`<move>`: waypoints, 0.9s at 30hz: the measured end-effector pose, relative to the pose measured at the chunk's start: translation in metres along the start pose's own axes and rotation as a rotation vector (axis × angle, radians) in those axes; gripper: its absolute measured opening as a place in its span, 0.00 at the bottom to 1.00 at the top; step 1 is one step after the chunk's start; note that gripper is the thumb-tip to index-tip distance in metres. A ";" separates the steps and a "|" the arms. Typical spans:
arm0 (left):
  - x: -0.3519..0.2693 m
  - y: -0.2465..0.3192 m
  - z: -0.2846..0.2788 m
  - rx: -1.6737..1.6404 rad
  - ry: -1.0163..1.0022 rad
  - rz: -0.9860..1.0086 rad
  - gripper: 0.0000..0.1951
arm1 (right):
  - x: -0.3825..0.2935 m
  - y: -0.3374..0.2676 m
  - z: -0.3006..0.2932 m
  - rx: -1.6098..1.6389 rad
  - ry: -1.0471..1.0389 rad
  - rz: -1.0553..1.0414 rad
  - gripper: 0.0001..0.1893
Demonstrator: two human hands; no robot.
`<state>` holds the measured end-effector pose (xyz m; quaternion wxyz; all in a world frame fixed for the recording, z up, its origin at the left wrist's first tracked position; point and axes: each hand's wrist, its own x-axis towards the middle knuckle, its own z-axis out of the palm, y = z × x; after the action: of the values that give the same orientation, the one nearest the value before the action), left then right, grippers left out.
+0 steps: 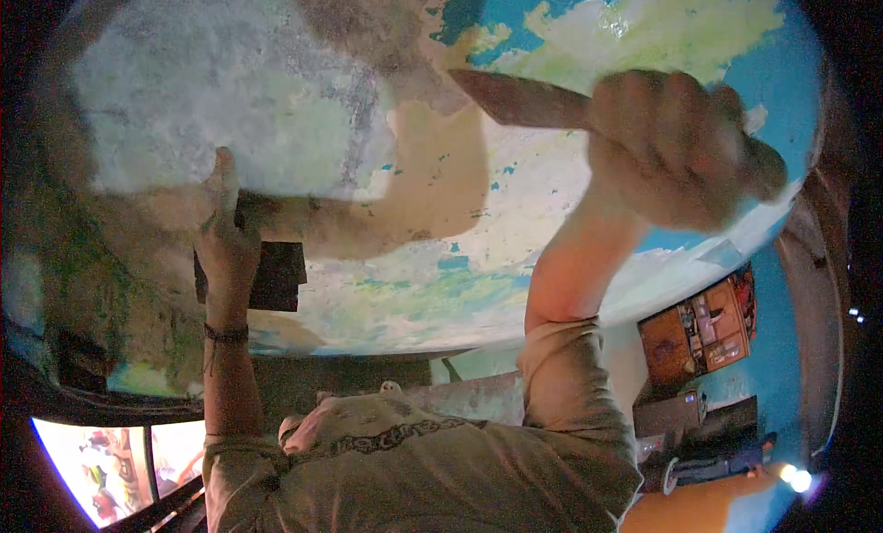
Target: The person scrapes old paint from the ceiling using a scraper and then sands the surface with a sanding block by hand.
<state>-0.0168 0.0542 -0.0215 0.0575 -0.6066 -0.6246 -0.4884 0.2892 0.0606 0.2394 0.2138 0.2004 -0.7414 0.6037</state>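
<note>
My right hand, slightly blurred, is closed round a flat, brownish, pointed blade, likely a knife or scraper. Its tip points left, over a surface of patchy, peeling paint in white, green and blue. On the left, my left hand is raised before the same surface with one finger or the thumb upright. Dark rectangular shapes show behind and beside that hand; whether it holds them cannot be told. A dark band circles the left wrist. Shadows of arms fall across the paint.
A wooden cabinet with things on its shelves stands at the right, near a blue wall. Below it are dark furniture, a distant person and a bright lamp. A bright barred opening lies at the lower left, with figures beyond.
</note>
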 end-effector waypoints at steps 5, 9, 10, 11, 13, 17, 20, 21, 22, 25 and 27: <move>-0.002 0.011 -0.005 -0.132 0.174 0.161 0.40 | -0.014 0.030 0.015 -0.374 0.605 -0.227 0.16; -0.002 0.012 0.000 -0.026 0.061 0.044 0.38 | -0.007 0.002 0.031 -0.491 0.478 -0.123 0.16; -0.004 0.011 -0.001 0.016 0.045 0.025 0.36 | -0.010 0.010 0.029 -0.485 0.459 -0.114 0.16; -0.004 0.009 0.001 0.032 0.046 0.015 0.36 | -0.013 0.031 0.030 -0.455 0.675 -0.159 0.08; -0.001 0.006 0.000 -0.118 0.155 0.121 0.33 | -0.010 0.041 0.030 -0.420 0.889 -0.201 0.09; -0.007 0.006 0.000 -0.082 0.053 0.037 0.24 | 0.005 0.031 -0.001 -0.207 0.534 -0.095 0.16; -0.003 0.008 -0.005 -0.070 0.181 0.070 0.31 | 0.015 0.039 0.009 -0.133 0.400 -0.221 0.18; -0.005 0.004 -0.007 -0.028 0.142 0.034 0.31 | 0.020 0.033 0.018 -0.183 0.346 -0.206 0.18; -0.005 0.010 0.000 -0.028 0.091 0.017 0.31 | 0.017 0.011 0.024 -0.279 0.281 -0.171 0.19; -0.009 -0.001 0.008 -0.115 0.054 -0.024 0.30 | -0.001 0.008 0.005 -0.299 0.265 -0.156 0.20; -0.007 0.008 0.007 -0.229 0.069 -0.010 0.30 | -0.016 0.014 -0.008 -0.227 0.376 -0.148 0.21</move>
<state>-0.0053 0.0524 -0.0253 0.0069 -0.5892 -0.5654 -0.5772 0.2952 0.0718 0.2203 0.4130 0.1127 -0.7350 0.5258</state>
